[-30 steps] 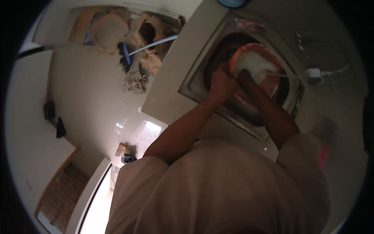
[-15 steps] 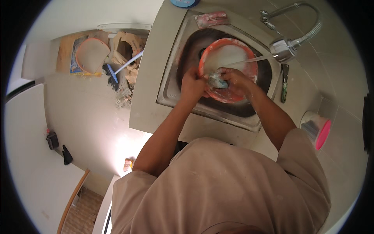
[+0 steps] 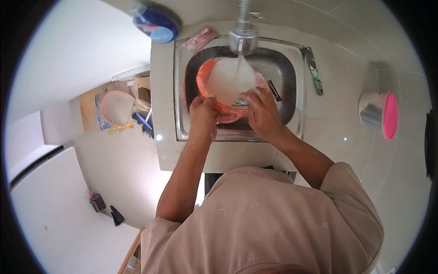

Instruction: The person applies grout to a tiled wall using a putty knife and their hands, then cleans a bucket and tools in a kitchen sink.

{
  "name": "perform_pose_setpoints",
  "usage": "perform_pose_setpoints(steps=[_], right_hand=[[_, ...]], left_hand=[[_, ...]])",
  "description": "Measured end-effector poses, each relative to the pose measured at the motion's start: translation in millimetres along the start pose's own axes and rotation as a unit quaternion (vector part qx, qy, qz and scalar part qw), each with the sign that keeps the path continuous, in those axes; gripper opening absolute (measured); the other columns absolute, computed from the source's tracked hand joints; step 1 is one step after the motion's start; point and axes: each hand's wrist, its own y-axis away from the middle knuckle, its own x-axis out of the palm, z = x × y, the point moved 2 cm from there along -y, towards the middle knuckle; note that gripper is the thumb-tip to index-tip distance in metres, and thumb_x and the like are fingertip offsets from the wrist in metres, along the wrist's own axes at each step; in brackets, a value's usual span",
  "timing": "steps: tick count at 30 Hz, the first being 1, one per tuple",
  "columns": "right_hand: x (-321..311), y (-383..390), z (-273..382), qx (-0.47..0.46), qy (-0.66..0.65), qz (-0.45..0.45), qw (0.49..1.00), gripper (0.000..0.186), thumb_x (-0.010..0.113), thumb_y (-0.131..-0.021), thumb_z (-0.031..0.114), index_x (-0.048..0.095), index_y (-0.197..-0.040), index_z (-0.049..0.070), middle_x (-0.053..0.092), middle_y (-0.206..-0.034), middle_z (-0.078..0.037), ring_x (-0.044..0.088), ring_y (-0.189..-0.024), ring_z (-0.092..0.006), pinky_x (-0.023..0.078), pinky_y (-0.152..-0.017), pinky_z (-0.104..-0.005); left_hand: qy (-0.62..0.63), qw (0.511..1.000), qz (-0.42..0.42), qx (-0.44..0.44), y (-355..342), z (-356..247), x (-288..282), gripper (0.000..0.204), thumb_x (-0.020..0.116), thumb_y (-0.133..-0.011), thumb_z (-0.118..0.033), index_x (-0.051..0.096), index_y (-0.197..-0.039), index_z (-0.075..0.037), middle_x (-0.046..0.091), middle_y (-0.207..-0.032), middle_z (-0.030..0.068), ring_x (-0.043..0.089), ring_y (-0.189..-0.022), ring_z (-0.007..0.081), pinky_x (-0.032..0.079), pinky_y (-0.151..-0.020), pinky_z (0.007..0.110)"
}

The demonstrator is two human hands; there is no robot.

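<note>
An orange basin holding cloudy whitish water sits in the metal sink. My left hand is closed on the basin's near left rim, with its fingers reaching beneath the edge. My right hand is over the near right part of the basin, fingers bent round a wet, crumpled grey-blue wad. The wad is mostly hidden, and I cannot tell its material. Water runs into the basin from the tap head. A small dark rectangular piece shows beside my right hand.
On the sink's far left corner lies a stained pinkish block, near a blue bottle. A stained scraper-like tool lies right of the sink, and a pink-lidded tub farther right. A blue broom is at floor level, left.
My view has turned, so the sink appears straighter. The basin sits farther left within the sink. My left hand has moved from beside the wad onto the basin's rim; my right hand stays on the wad.
</note>
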Motion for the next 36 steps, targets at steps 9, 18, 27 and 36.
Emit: perform_pose_setpoints(steps=[9,18,27,36], right_hand=[[71,10,-83,0.422,-0.399,0.072,0.811,0.030,0.069,-0.087,0.009,0.062,-0.115,0.001,0.066,-0.107,-0.016,0.065,-0.100,-0.0266,0.052,-0.084,-0.0360],[97,17,-110,0.415,-0.374,0.186,0.808,0.022,0.067,-0.086,0.009,0.069,-0.108,0.003,0.071,-0.102,-0.019,0.069,-0.092,-0.0270,0.053,-0.083,-0.0353],[122,-45,-108,0.487,-0.611,0.128,0.611,0.017,0.058,-0.095,0.013,0.069,-0.105,0.007,0.068,-0.091,-0.008,0.065,-0.081,-0.0168,0.051,-0.063,-0.0321],[155,-51,-143,0.469,-0.459,0.159,0.738,0.032,0.057,-0.094,0.021,0.066,-0.122,0.008,0.070,-0.105,-0.017,0.068,-0.100,-0.0263,0.054,-0.083,-0.0400]], left_hand=[[-0.151,0.986,-0.045,0.048,-9,-17,39,0.022,0.059,-0.095,-0.011,0.049,-0.103,0.008,0.062,-0.092,0.0223,0.070,-0.065,0.0322,0.065,-0.060,0.040],[-0.225,0.969,-0.066,0.075,-17,-4,55,0.019,0.064,-0.094,-0.011,0.052,-0.096,0.005,0.063,-0.086,0.0185,0.069,-0.060,0.0278,0.063,-0.055,0.037],[-0.513,0.835,-0.091,0.178,-28,1,65,0.018,0.069,-0.087,-0.012,0.056,-0.088,0.001,0.062,-0.085,0.0120,0.065,-0.074,0.0277,0.055,-0.067,0.043],[-0.482,0.847,-0.045,0.221,-45,2,31,0.035,0.069,-0.086,-0.018,0.062,-0.112,0.004,0.035,-0.155,0.0156,0.036,-0.142,0.0329,0.035,-0.112,0.042]])
